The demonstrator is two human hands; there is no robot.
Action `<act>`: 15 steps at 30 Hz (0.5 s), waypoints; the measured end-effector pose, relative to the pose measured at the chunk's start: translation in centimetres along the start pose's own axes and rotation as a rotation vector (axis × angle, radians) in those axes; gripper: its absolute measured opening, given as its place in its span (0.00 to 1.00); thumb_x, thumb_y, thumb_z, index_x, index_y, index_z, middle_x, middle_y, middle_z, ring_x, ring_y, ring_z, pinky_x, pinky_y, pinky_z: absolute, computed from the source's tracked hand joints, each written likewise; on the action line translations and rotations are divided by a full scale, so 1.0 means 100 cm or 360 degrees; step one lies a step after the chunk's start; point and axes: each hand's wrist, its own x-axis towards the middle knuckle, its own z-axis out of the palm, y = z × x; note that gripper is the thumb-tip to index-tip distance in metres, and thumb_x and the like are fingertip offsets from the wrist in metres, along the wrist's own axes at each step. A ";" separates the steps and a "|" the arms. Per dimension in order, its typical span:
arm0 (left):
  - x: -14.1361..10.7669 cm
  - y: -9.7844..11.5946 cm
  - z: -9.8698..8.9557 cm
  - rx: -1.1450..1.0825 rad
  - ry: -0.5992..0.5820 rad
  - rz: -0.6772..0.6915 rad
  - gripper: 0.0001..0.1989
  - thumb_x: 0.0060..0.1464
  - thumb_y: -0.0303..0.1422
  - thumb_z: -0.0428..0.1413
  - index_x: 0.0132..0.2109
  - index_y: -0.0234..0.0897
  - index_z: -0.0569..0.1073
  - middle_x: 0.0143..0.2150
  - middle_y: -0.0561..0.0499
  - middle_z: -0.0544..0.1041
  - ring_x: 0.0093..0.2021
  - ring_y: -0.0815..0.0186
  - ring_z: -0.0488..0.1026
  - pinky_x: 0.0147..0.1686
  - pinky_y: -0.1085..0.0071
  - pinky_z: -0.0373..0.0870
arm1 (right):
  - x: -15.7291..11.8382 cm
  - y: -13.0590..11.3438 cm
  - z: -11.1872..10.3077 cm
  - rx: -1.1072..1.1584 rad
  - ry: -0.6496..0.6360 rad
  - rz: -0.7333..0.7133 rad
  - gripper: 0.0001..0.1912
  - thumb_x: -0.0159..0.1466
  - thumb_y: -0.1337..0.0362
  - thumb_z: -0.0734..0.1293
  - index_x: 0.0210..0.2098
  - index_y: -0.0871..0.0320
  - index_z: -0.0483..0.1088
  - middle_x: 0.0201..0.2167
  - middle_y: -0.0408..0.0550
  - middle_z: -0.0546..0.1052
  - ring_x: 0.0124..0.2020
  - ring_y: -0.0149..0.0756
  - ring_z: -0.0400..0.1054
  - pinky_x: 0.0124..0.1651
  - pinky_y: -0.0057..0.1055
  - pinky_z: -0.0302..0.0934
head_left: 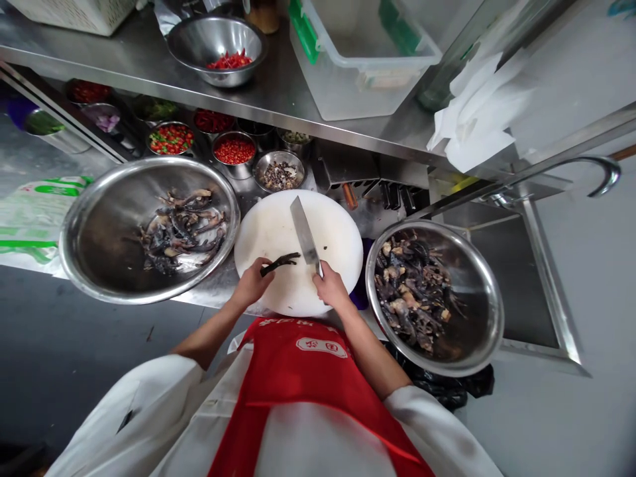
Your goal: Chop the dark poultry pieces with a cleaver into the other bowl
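My left hand is closed on the end of a dark chicken foot, which points right over the round white cutting board. In my right hand is the handle of a cleaver, its broad blade slanting up and left above the board. A small dark scrap lies to the right of the blade. Left of the board, a large steel bowl holds dark feet. Another large steel bowl on the right holds a bigger heap of dark pieces.
Small bowls of chopped red peppers and other ingredients stand behind the board. Knives sit in a rack. A steel shelf carries a plastic bin and a bowl. At right are a sink and faucet.
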 end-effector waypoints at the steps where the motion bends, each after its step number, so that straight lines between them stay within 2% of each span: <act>1: 0.006 0.002 -0.006 0.0198 0.0003 0.0104 0.14 0.50 0.37 0.54 0.44 0.38 0.70 0.29 0.53 0.71 0.25 0.70 0.66 0.27 0.73 0.59 | -0.001 0.000 -0.002 0.0033 0.0010 0.0012 0.20 0.66 0.61 0.56 0.56 0.54 0.63 0.32 0.46 0.77 0.33 0.38 0.72 0.39 0.30 0.63; 3: 0.022 0.010 -0.014 0.0457 -0.0023 0.0195 0.10 0.52 0.37 0.53 0.37 0.37 0.72 0.29 0.51 0.73 0.30 0.67 0.69 0.29 0.72 0.60 | -0.005 -0.003 -0.006 0.0067 0.0074 -0.0028 0.20 0.66 0.60 0.56 0.55 0.54 0.63 0.32 0.46 0.77 0.33 0.38 0.72 0.40 0.31 0.63; 4: 0.033 0.015 -0.016 0.0534 -0.0030 0.0175 0.09 0.52 0.37 0.52 0.35 0.36 0.72 0.29 0.50 0.74 0.30 0.66 0.69 0.29 0.71 0.59 | -0.007 -0.007 -0.008 0.0072 0.0124 -0.0079 0.20 0.65 0.60 0.57 0.56 0.54 0.63 0.33 0.46 0.78 0.35 0.39 0.72 0.41 0.31 0.63; 7: 0.065 0.029 -0.017 0.0681 -0.0005 0.0001 0.09 0.50 0.37 0.52 0.32 0.35 0.71 0.28 0.49 0.74 0.29 0.65 0.69 0.27 0.71 0.58 | -0.010 -0.023 -0.015 0.0073 0.0275 -0.0265 0.23 0.65 0.60 0.57 0.59 0.55 0.60 0.41 0.49 0.78 0.41 0.41 0.72 0.44 0.32 0.63; 9: 0.082 0.035 -0.015 0.0738 0.0013 -0.0066 0.09 0.49 0.37 0.52 0.33 0.35 0.71 0.29 0.47 0.75 0.29 0.64 0.70 0.26 0.70 0.57 | -0.008 -0.031 -0.018 0.0041 0.0296 -0.0347 0.24 0.66 0.60 0.56 0.61 0.55 0.58 0.44 0.49 0.77 0.43 0.42 0.72 0.46 0.32 0.62; 12: 0.094 0.038 -0.012 0.0766 0.0012 -0.0050 0.10 0.50 0.38 0.51 0.34 0.36 0.71 0.31 0.46 0.75 0.30 0.62 0.70 0.26 0.70 0.58 | 0.000 -0.033 -0.014 -0.0154 0.0122 -0.0307 0.23 0.66 0.62 0.55 0.60 0.55 0.60 0.41 0.50 0.78 0.41 0.43 0.72 0.43 0.33 0.62; 15: 0.093 0.036 -0.012 0.0761 0.0015 -0.0052 0.10 0.50 0.39 0.52 0.34 0.37 0.70 0.31 0.46 0.75 0.30 0.62 0.71 0.26 0.70 0.58 | 0.009 -0.026 -0.004 -0.0358 -0.0042 -0.0200 0.23 0.65 0.64 0.55 0.59 0.56 0.61 0.37 0.50 0.78 0.37 0.44 0.72 0.40 0.33 0.61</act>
